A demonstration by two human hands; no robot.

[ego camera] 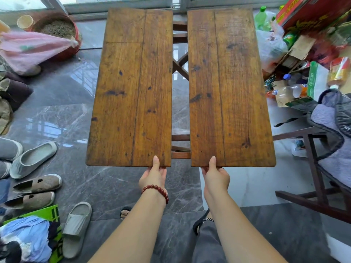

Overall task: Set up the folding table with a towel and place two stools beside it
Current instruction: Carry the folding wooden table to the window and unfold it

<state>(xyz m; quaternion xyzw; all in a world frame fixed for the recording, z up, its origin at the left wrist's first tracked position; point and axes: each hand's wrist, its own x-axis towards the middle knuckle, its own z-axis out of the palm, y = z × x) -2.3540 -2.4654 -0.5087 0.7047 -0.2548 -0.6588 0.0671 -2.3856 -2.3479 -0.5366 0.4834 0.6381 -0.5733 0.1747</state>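
Observation:
The wooden folding table point(133, 92) stands in the middle of the view with its two worn brown leaves apart, a gap between them showing the crossed legs point(179, 67) below. My left hand point(154, 175), with a red bead bracelet on the wrist, grips the near edge of the left leaf, thumb on top and fingers under. My right hand point(215, 176) grips the near edge of the right leaf point(228, 92) the same way. No towel and no stools can be made out for certain.
Slippers and shoes point(33, 158) lie on the grey marble floor at the left, with a pink bag point(32, 48) and a basin point(58, 29) behind. Boxes, bottles and bags point(303, 54) pile at the right. A dark wooden chair point(315, 168) with grey padding point(332, 118) stands close at the right.

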